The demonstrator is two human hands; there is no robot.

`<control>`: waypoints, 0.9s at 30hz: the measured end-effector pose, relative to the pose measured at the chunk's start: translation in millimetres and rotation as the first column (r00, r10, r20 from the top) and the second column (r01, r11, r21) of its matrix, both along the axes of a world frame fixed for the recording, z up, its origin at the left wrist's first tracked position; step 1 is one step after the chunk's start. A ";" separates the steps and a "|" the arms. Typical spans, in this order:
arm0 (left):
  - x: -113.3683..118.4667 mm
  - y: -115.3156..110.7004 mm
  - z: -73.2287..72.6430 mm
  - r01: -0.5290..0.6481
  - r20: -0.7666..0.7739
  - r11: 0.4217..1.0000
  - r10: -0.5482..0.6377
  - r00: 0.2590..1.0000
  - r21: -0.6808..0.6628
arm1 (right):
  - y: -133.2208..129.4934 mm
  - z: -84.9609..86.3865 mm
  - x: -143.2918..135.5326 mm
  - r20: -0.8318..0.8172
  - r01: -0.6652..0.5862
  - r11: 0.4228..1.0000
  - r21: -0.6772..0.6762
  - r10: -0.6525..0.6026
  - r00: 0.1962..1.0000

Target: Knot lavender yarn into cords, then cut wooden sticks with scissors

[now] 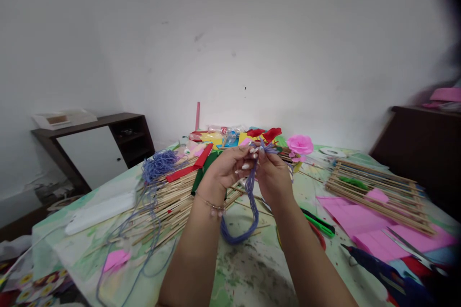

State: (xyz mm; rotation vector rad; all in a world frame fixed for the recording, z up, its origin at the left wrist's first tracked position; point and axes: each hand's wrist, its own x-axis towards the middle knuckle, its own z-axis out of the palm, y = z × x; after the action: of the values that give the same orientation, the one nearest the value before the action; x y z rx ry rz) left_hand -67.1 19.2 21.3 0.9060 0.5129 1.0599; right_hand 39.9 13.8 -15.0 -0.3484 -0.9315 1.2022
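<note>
Head camera view, from the left: a tangle of purple-blue yarn (158, 165) sits on the table beyond a white tray-like piece (103, 212), its loose strands trailing toward you over a spread of thin wooden sticks (176, 211). Your left hand (228, 170) is raised over the table, thumb and fingertips pinched at the gathered top of a yarn bundle (255, 212). That bundle lies between and below your hands: its long axis drops from your fingertips toward the tabletop, then bends leftward in a loose U that rises behind your left wrist; where it ends there, you cannot tell. The cut ends (269, 147) fan out to the right, over your right hand (275, 177), whose thumb and fingers close on the same gathered spot. Your right hand is thus nearer the fanned ends, your left nearer the loop's far side. Right of your right forearm lies a green utility knife (319, 224), then a hot glue gun (385, 271).
</note>
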 end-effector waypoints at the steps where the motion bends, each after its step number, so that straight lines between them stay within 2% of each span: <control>1: -2.0 1.1 -0.3 -0.047 -0.043 0.999 0.047 0.998 0.011 | 1.7 -1.6 -1.6 -0.010 0.015 1.000 -0.006 -0.015 1.000; 3: -5.3 2.6 -0.6 -0.109 -0.107 0.993 0.112 0.988 0.035 | 3.8 -4.5 -4.7 0.010 0.046 0.999 -0.006 -0.046 0.999; 8: -5.8 0.6 2.4 -0.163 -0.170 0.982 0.177 0.969 0.093 | 4.8 -11.3 -10.2 0.100 0.180 0.983 -0.042 -0.175 0.980; 13: 9.2 -5.5 3.6 -0.269 -0.233 0.957 0.288 0.929 0.112 | 11.8 -20.8 -11.1 0.076 0.302 0.944 -0.133 -0.294 0.953; 17: 24.5 -4.1 -4.4 -0.314 -0.251 0.930 0.355 0.900 0.189 | 17.4 -25.4 -8.3 0.028 0.372 0.914 -0.162 -0.373 0.928; 19: 29.0 -1.2 -8.9 -0.392 -0.238 0.869 0.466 0.852 0.301 | 17.4 -24.7 -6.5 0.035 0.452 0.882 -0.137 -0.451 0.892; 22: 29.6 2.7 -12.1 -0.469 -0.203 0.726 0.627 0.752 0.503 | 14.4 -20.4 -4.2 0.049 0.528 0.844 -0.096 -0.525 0.849; 24: 27.2 4.2 -11.8 -0.431 -0.225 0.648 0.681 0.697 0.628 | 11.8 -16.5 -2.9 0.074 0.510 0.853 -0.112 -0.505 0.860; 27: 22.8 6.1 -11.5 -0.255 -0.333 0.555 0.742 0.581 0.792 | 9.8 -11.4 -0.6 0.089 0.479 0.860 -0.175 -0.471 0.878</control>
State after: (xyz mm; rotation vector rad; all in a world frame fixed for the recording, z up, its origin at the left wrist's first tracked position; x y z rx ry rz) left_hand -44.3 25.3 9.8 1.9100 1.0868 1.5505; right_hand 39.3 23.6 -26.4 -0.7200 -0.7079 0.8258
